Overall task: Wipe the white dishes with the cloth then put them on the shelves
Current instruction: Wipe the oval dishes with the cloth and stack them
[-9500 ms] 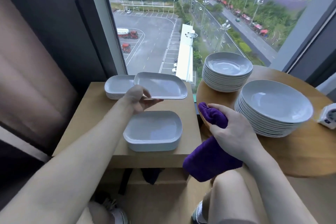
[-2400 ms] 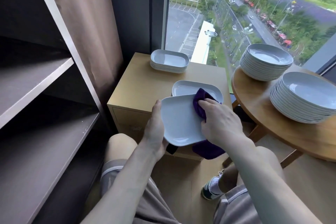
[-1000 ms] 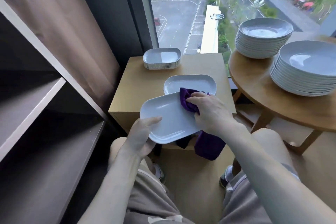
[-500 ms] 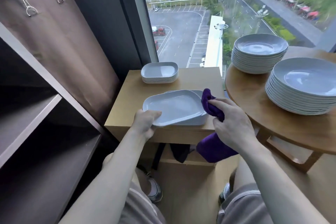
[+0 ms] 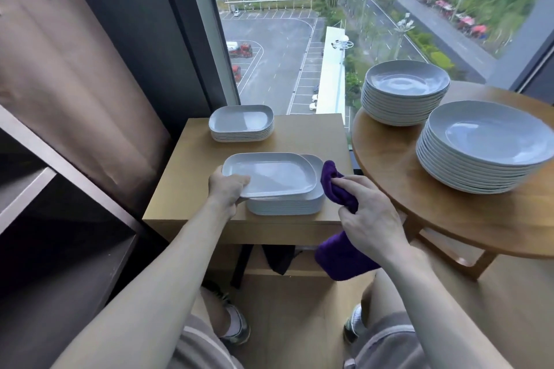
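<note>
Dish [image 5: 269, 174] covers most of the stack [image 5: 284, 207] beneath.

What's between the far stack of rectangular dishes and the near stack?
Nothing but bare tabletop separates the far stack and the near stack, in the head view.

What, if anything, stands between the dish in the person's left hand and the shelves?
Nothing visible. The left hand holds the dish over the near stack; the shelves lie open to its left.

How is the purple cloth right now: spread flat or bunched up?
Bunched up. The right hand grips the purple cloth around its middle; one wad pokes out above the hand, the rest hangs below.
</note>
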`<state>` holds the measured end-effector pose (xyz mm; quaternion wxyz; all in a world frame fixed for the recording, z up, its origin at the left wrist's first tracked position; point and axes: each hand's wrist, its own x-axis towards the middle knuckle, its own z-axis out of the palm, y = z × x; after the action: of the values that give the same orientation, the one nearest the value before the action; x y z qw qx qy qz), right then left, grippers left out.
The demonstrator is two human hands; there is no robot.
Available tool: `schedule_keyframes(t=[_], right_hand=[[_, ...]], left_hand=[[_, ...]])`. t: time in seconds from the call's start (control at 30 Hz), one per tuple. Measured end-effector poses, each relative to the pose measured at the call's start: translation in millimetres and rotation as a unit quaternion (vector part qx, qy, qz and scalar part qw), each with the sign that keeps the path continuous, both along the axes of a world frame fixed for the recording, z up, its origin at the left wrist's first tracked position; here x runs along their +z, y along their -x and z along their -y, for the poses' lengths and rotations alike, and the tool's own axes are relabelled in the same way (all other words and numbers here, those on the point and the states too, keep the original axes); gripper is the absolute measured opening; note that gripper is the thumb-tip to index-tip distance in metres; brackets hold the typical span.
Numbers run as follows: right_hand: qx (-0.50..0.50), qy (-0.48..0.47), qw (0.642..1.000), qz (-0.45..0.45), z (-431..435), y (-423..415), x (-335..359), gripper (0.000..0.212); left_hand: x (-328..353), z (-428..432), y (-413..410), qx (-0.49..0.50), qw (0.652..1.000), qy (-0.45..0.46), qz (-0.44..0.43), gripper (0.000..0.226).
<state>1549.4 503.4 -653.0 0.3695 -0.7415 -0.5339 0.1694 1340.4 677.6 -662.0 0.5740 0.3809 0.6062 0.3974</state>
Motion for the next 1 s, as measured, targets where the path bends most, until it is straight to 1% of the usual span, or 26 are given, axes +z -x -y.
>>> schedule_keyframes(t=[0.1,0.17,0.27,0.47,0.57,0.73,0.9,0.93,1.0], right_hand=[[-0.003,0.002,1.000,-0.004,-5,4,0,0.051],[-0.004,0.001,1.000,-0.007,-8,8,0,0.050],[-0.001,-0.006,1.000,-0.023,-11,14,-1,0.049],[0.002,0.003,0.999,-0.034,-17,21,-7,0.048],[0.008,0.005,1.000,-0.025,-22,25,-6,0.047],[0.016,0.006,0.999,-0.028,-30,30,-8,0.048],[0.022,0.023,0.999,-0.027,-50,28,-4,0.051],[0.024,0.025,0.999,-0.026,-57,27,0,0.050],[0.029,0.030,0.999,-0.032,-71,25,9,0.050]], left_hand=[[-7,-6,-2,-0.011,0.993,-0.058,-0.098,0.037],[-10,-9,-4,-0.021,0.985,-0.079,-0.152,0.036],[-16,-13,-7,-0.026,0.975,-0.075,-0.209,0.045],[-30,-22,-10,-0.047,0.947,-0.070,-0.310,0.053],[-40,-22,-12,-0.059,0.948,-0.060,-0.307,0.055],[-50,-21,-14,-0.082,0.947,-0.081,-0.300,0.062],[-53,-24,-10,-0.128,0.934,-0.081,-0.324,0.066],[-53,-29,-7,-0.139,0.935,-0.073,-0.319,0.066],[-50,-45,0,-0.143,0.952,-0.045,-0.268,0.068]])
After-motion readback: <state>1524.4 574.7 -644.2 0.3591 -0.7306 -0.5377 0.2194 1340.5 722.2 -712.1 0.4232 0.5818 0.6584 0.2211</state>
